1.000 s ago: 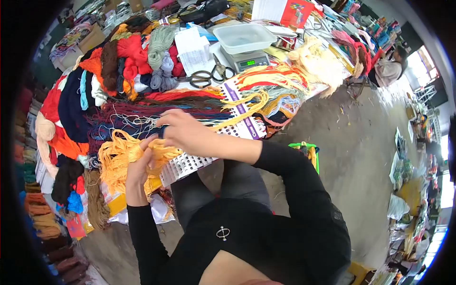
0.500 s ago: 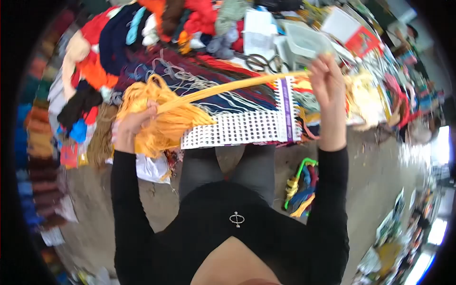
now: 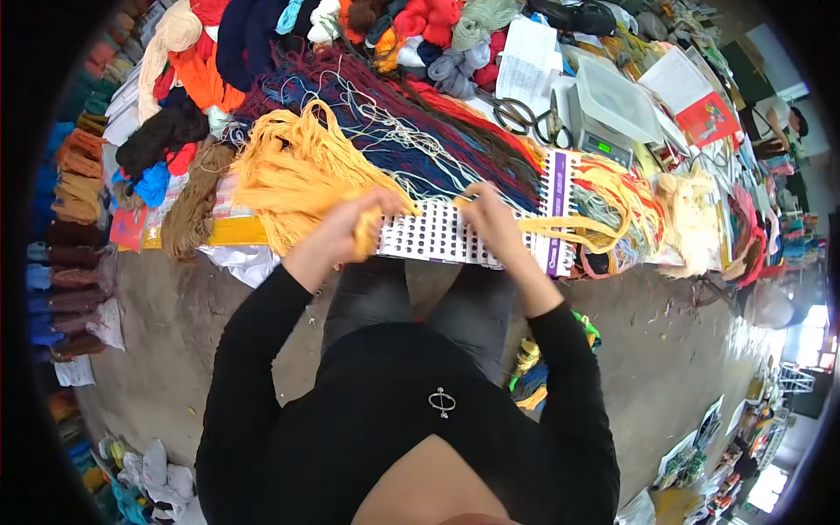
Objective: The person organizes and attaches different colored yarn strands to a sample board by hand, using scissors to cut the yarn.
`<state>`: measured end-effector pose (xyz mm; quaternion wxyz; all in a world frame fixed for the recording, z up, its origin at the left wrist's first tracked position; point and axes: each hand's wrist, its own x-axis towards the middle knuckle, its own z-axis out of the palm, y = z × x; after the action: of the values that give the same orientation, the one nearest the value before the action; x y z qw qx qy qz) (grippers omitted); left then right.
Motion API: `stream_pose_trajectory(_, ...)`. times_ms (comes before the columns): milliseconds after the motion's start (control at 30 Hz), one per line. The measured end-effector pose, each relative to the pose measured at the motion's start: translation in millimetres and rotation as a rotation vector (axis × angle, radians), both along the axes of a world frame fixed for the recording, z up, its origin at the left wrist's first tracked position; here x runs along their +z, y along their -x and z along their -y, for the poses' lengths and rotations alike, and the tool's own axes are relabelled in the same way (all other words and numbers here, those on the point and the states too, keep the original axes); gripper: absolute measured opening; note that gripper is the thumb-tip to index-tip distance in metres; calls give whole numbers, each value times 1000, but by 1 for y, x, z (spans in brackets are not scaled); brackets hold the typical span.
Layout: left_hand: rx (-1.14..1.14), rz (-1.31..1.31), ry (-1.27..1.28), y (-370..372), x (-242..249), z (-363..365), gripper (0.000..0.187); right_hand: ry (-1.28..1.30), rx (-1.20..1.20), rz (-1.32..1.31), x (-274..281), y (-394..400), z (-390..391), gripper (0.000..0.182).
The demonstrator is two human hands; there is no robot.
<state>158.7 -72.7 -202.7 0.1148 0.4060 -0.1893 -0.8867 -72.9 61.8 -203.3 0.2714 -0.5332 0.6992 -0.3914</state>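
Note:
A large bundle of golden-yellow yarn [image 3: 302,166] lies over the left part of a white card with rows of holes [image 3: 446,234]. My left hand [image 3: 343,229], slightly blurred, is closed around yellow yarn at the card's left end. Over the middle of the card, my right hand [image 3: 492,223] is closed with its fingertips pinched on yellow yarn. From that hand a loop of yellow strands runs right, across the card's purple printed strip [image 3: 557,206]. Long dark blue and red yarn strands [image 3: 420,144] lie behind the card.
Black scissors [image 3: 551,127], a scale [image 3: 604,144] bearing a clear plastic tub [image 3: 617,101], and printed paper [image 3: 527,57] stand behind on the right. Coloured skeins [image 3: 206,74] crowd the back left. Mixed yarn [image 3: 621,206] hangs past the card's right end. Another person [image 3: 779,122] is at far right.
My hands have come from wide apart to close together over the card. The yellow strands stretched between them now hang as a loop to the right. The view has shifted slightly.

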Motion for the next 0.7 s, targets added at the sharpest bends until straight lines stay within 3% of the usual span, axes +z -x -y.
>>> stream_pose_trajectory(67,-136,-2,7,8,-28,-18,34,-172,-16,-39,-23,-18,9,22)
stream_pose_trajectory(167,-179,50,92,18,-26,-32,32,-59,-22,54,-52,-20,13,18)
stream_pose_trajectory(333,-227,193,276,37,-36,-37,29,-12,-61,-72,-47,-27,9,16)
stream_pose_trajectory(433,-213,144,430,47,-40,-41,30,66,-96,-98,-51,-30,8,15)
stream_pose_trajectory(567,-146,191,548,52,-45,-48,17,4,-119,-75,-42,-33,7,18)
stream_pose_trajectory(700,-84,205,681,57,-54,-48,12,113,-100,-218,-50,-35,6,13)
